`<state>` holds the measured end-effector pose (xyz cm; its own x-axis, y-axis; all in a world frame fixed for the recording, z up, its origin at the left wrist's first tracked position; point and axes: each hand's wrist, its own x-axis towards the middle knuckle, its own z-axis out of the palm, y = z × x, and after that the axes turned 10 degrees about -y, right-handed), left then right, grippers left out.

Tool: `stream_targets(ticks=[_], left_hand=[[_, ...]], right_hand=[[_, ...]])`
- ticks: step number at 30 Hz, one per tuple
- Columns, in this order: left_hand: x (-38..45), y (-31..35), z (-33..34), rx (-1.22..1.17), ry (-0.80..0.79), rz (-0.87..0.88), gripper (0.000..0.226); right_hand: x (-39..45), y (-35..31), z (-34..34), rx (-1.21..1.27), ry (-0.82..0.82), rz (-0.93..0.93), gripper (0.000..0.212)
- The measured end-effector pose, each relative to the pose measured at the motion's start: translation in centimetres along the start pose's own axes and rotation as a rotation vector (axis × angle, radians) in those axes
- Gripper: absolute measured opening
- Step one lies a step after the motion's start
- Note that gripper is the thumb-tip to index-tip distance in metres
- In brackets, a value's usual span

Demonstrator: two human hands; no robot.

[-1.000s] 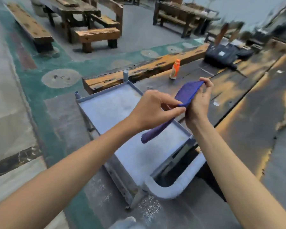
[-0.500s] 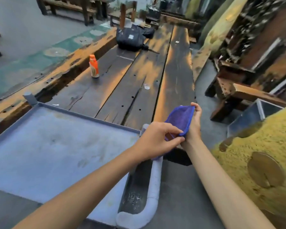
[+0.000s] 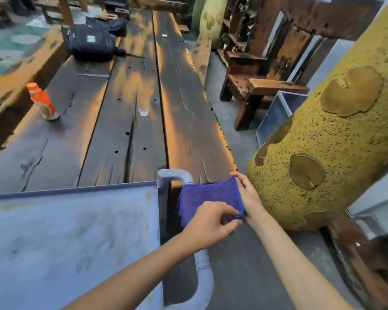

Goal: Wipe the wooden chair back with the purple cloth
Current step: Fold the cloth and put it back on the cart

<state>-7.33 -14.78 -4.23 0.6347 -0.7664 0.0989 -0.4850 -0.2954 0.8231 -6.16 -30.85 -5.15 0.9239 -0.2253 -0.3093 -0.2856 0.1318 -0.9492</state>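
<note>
Head view: purple cloth point(image 3: 207, 196) held up between both hands, spread flat, just past the near end of the long plank table point(image 3: 126, 104). Left hand point(image 3: 211, 224) pinches the cloth's lower right corner, thumb and forefinger closed on the fabric. Right hand point(image 3: 248, 195) grips the cloth's right edge, fingertips at the upper corner, palm side hidden behind the fabric. Cloth hangs beside a grey pipe point(image 3: 177, 175) that bends at the corner of a grey tray point(image 3: 72, 224). Wooden chair point(image 3: 262, 79) stands well apart, right of the table, against dark timber. Large yellow speckled column point(image 3: 336, 144) near right of hands. On the table: orange bottle point(image 3: 44, 102) upright at left, small clear cup point(image 3: 143, 112) mid-plank, black bag point(image 3: 89, 42) at far end.
</note>
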Motion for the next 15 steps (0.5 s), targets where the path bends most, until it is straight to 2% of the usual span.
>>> stream_targets(ticks=[3, 8, 12, 15], left_hand=[[1.2, -0.7, 2.2, 0.077, -0.110, -0.063, 0.015], [2.2, -1.7, 6.8, 0.279, -0.249, -0.197, 0.019], [2.4, -2.8, 8.4, 0.518, -0.350, -0.381, 0.022], [2.3, -2.8, 8.6, 0.645, -0.504, -0.404, 0.026]], right_hand=[[-0.2, 2.5, -2.9, 0.117, 0.052, 0.083, 0.022], [-1.1, 5.7, -4.8, 0.348, 0.003, 0.260, 0.024], [-1.9, 8.3, -4.4, 0.290, -0.057, 0.361, 0.035], [-2.3, 10.1, -4.1, 0.303, -0.072, 0.406, 0.037]])
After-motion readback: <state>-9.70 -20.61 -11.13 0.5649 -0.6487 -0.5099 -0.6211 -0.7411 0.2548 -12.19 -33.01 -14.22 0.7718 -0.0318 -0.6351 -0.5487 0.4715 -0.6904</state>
